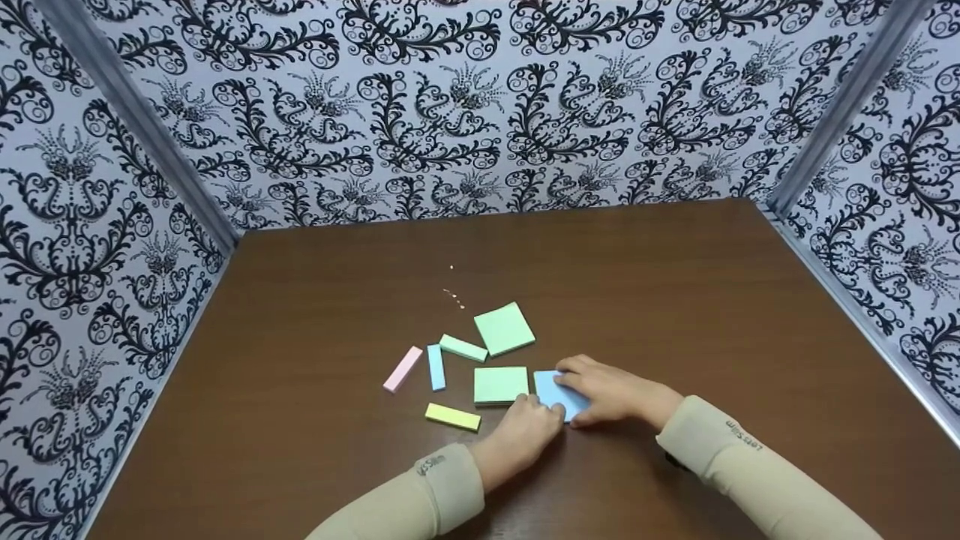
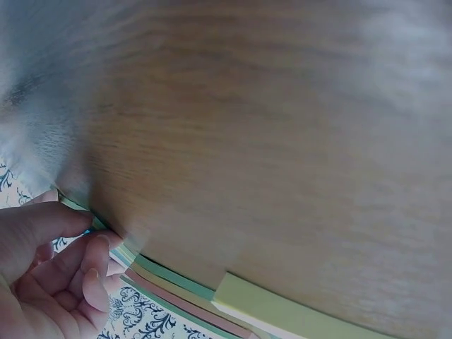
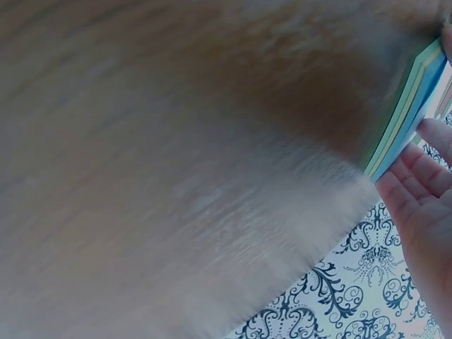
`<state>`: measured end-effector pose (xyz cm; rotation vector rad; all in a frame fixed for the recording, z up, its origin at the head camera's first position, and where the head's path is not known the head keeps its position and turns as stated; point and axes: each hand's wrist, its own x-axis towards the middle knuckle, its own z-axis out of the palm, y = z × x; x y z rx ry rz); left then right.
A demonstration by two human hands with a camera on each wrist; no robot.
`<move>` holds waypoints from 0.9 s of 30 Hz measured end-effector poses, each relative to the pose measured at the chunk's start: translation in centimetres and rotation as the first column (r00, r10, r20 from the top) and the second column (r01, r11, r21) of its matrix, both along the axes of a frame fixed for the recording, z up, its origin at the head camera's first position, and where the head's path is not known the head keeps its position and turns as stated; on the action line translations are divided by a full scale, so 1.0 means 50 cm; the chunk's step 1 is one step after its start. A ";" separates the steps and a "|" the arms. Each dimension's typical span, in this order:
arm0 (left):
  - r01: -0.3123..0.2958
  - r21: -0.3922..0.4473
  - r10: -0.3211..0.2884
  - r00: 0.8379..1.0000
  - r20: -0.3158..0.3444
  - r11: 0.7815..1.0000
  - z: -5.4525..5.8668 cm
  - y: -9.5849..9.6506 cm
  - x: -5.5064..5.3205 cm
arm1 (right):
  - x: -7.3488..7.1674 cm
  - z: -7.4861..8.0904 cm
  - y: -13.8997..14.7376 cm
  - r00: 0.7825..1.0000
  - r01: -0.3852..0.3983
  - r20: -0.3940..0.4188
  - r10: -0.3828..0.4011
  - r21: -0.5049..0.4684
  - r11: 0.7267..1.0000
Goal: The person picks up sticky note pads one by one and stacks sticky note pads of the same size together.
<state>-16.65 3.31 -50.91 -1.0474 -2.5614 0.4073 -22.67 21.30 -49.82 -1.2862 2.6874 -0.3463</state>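
Observation:
A square pad of blue sticky notes lies at an angle on the brown table, between both hands. My right hand grips its right side, fingers at the far edge and thumb at the near corner. In the right wrist view the pad shows green, yellow and blue layers along its side. My left hand has curled fingers and pinches the pad's near left edge. Left thumb and forefinger meet there in the left wrist view. Immediately left of the blue pad sits a square green pad.
Another green pad lies farther back. Narrow sticky-note strips lie to the left: pink, blue, green and yellow. Small pale specks dot the wood. Patterned walls enclose the table's back and sides.

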 end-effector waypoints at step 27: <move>-0.014 0.071 0.005 0.993 0.114 0.997 0.013 -0.004 -0.004 | -0.001 0.001 -0.004 1.000 -0.027 -0.004 0.027 0.014 1.000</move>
